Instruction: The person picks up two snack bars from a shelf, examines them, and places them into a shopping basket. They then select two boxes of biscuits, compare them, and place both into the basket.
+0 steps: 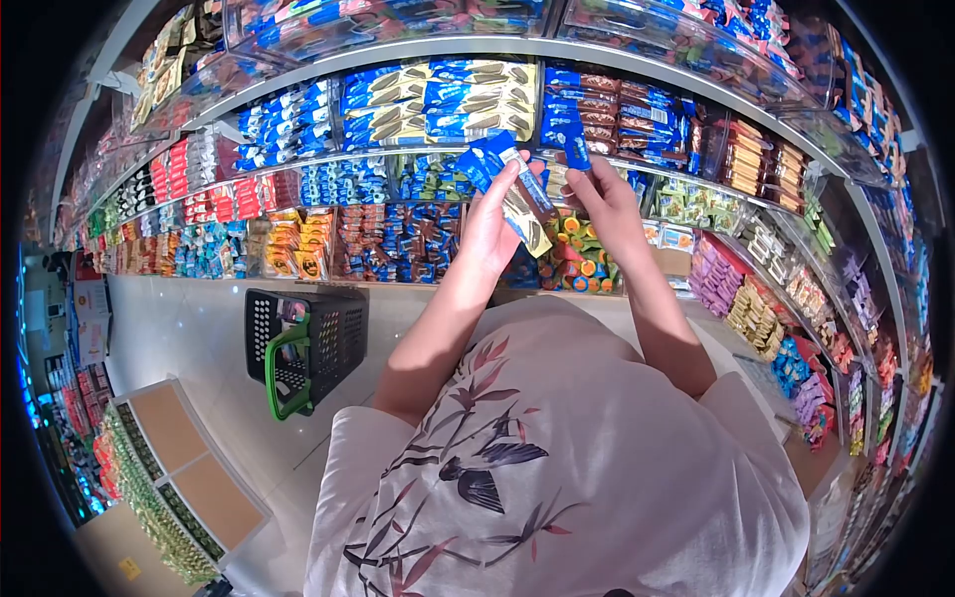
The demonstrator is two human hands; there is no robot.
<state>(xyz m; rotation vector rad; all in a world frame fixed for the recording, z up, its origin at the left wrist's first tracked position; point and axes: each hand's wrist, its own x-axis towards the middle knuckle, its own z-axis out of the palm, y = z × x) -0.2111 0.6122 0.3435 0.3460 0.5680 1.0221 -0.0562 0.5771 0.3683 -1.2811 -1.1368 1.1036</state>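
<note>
My left hand [485,224] is closed around wrapped snack bars held up in front of the shelves. One is a blue and brown wrapped bar [537,194]; a blue and cream wrapped bar [527,231] lies fanned beside it. Just to the right, my right hand [612,209] has its thumb and fingers closed on a small blue wrapper [576,151], most of which the fingers hide. Behind both hands, rows of blue and cream bars [477,99] and blue and brown bars [592,109] fill clear shelf bins.
A black shopping basket [343,328] with a green handle stands on the floor at left. Curved shelves [398,52] of packaged snacks wrap around ahead and to the right. A low display stand [189,463] is at the lower left.
</note>
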